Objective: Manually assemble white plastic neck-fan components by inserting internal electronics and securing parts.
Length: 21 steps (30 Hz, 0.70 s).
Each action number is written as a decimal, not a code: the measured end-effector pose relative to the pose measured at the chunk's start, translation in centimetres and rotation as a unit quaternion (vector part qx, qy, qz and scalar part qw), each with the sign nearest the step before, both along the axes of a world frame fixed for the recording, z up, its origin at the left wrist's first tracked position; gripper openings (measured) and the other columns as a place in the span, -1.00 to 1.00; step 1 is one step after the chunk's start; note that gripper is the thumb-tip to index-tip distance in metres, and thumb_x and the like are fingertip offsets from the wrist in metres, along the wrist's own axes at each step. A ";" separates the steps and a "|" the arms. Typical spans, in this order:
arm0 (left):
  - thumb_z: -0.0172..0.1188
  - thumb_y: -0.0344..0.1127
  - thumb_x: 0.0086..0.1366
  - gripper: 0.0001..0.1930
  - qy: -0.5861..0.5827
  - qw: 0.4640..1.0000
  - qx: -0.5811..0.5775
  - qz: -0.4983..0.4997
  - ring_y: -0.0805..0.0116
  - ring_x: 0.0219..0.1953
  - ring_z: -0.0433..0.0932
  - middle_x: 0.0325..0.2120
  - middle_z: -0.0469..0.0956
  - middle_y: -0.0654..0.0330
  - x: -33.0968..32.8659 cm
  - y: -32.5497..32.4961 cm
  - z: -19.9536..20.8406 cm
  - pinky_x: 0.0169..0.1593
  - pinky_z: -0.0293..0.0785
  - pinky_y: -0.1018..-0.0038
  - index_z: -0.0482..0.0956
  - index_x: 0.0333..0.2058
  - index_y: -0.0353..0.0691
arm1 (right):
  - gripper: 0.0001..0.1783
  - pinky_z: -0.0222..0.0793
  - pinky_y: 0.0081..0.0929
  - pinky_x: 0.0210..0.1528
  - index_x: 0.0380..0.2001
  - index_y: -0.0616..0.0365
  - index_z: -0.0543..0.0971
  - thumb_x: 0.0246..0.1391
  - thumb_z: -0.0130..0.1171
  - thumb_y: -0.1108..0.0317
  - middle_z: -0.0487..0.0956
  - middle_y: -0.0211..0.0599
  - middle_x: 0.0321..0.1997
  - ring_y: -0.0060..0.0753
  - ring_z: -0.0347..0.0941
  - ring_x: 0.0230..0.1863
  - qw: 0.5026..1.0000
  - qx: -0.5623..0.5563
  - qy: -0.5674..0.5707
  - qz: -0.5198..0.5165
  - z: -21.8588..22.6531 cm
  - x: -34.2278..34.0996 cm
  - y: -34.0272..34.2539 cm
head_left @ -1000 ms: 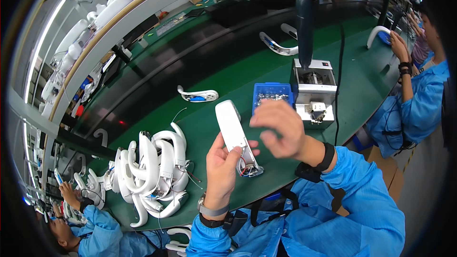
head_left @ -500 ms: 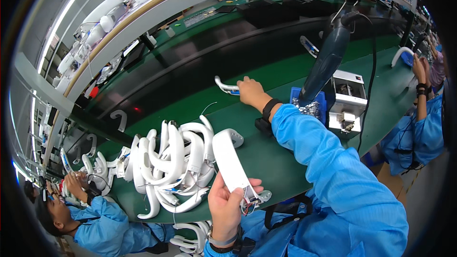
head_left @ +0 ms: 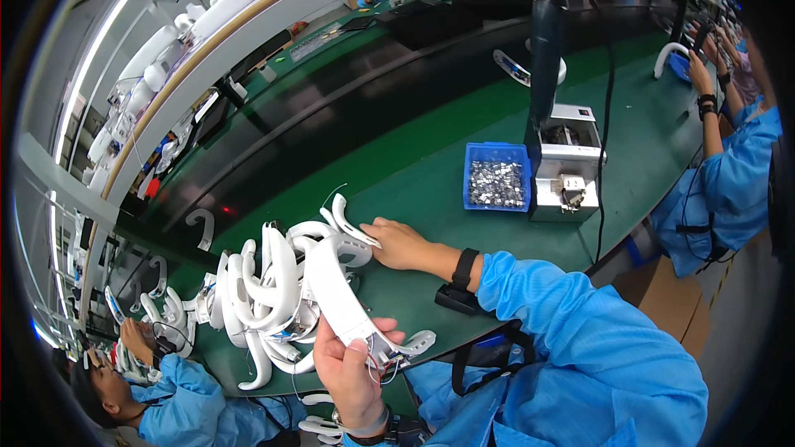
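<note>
My left hand [head_left: 348, 372] is closed around the lower end of a white curved plastic housing [head_left: 341, 285]. Thin red and dark wires poke out of the housing's end near my thumb. Pinched in the fingers of my right hand [head_left: 403, 244] is a slim white curved strip [head_left: 356, 222], upright just beyond the housing. To the left of both hands lies a heap of white curved housings [head_left: 263, 285], tangled with thin wires and partly hidden behind the held one.
A blue bin [head_left: 497, 177] of small metal pieces stands beside a boxy metal machine [head_left: 567, 170]. A dark hanging tool [head_left: 544, 58] is above them. A white curved part [head_left: 511, 68] lies on the dark conveyor belt [head_left: 397, 91]. Co-workers sit left and right.
My right hand has come back from the conveyor's edge toward the heap, bringing the white strip with it. My left hand and its housing have shifted slightly left and down.
</note>
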<state>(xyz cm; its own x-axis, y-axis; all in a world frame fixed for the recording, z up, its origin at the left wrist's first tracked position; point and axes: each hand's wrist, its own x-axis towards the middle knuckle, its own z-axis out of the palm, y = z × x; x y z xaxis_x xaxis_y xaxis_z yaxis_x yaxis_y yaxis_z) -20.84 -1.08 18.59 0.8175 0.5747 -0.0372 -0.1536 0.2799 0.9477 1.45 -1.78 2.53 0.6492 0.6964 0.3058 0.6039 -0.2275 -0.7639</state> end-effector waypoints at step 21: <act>0.00 -0.41 0.32 -0.56 0.006 0.983 -0.002 -0.185 0.22 -0.31 0.69 -0.24 0.62 -0.09 10.8 -5.3 -2.6 -0.24 0.68 0.37 0.26 0.14 -0.45 | -0.52 0.33 -0.36 0.19 0.22 0.35 0.41 0.24 -0.02 0.45 0.53 0.03 0.13 -0.15 0.46 0.17 0.928 0.262 -0.169 -0.205 11.7 0.2 -26.2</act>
<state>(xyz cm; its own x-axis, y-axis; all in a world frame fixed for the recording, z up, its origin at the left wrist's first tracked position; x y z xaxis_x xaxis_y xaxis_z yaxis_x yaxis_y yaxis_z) -10.04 -6.35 15.99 0.9700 0.2381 -0.0500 -0.0294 0.3187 0.9474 1.63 -28.01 14.21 0.6325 0.1106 0.7666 0.7735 -0.1422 -0.6176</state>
